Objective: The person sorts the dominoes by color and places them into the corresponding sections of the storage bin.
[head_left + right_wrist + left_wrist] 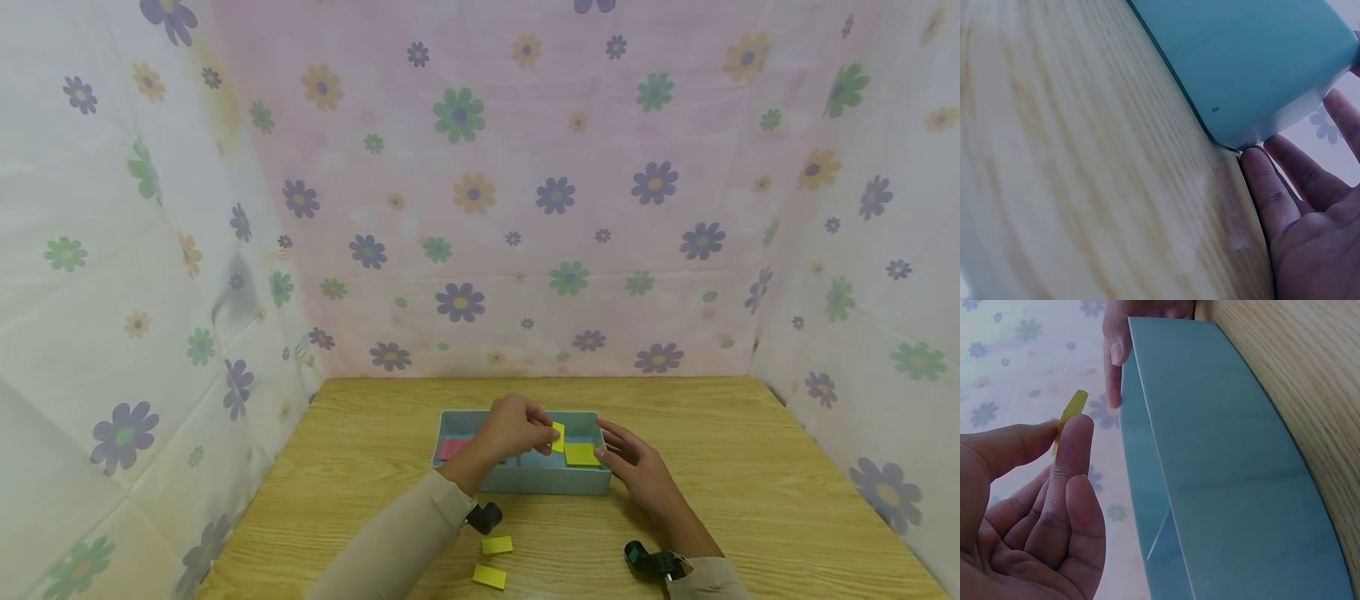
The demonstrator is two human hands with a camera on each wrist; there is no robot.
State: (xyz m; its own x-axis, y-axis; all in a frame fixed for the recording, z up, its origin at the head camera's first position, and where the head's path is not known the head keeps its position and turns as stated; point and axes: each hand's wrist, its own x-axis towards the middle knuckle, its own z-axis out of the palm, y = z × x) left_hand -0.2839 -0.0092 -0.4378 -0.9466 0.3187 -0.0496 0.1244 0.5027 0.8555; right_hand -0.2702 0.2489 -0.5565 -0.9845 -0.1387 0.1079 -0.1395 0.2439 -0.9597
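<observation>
A light blue rectangular tray (pixel 547 481) stands on the wooden table. Above its right half, my left hand (pixel 513 429) pinches a small yellow rectangular piece (pixel 558 437) between thumb and fingertip. The left wrist view shows that yellow piece (pixel 1072 411) nearly edge-on, held above the tray's rim. At the tray's right end is my right hand (pixel 637 471), its fingers extended and fingertips touching the end wall (pixel 1254 134). Inside the tray, yellow pieces (pixel 582 454) lie in the right part and a pink-red piece (pixel 452 448) in the left. My left hand and forearm hide the tray's middle.
Two yellow pieces, one (pixel 497 545) farther and one (pixel 490 577) nearer, lie on the table (pixel 360 500) in front of the tray. A flowered cloth (pixel 525 250) hangs behind and at both sides. A divider (pixel 1161 534) shows inside the tray.
</observation>
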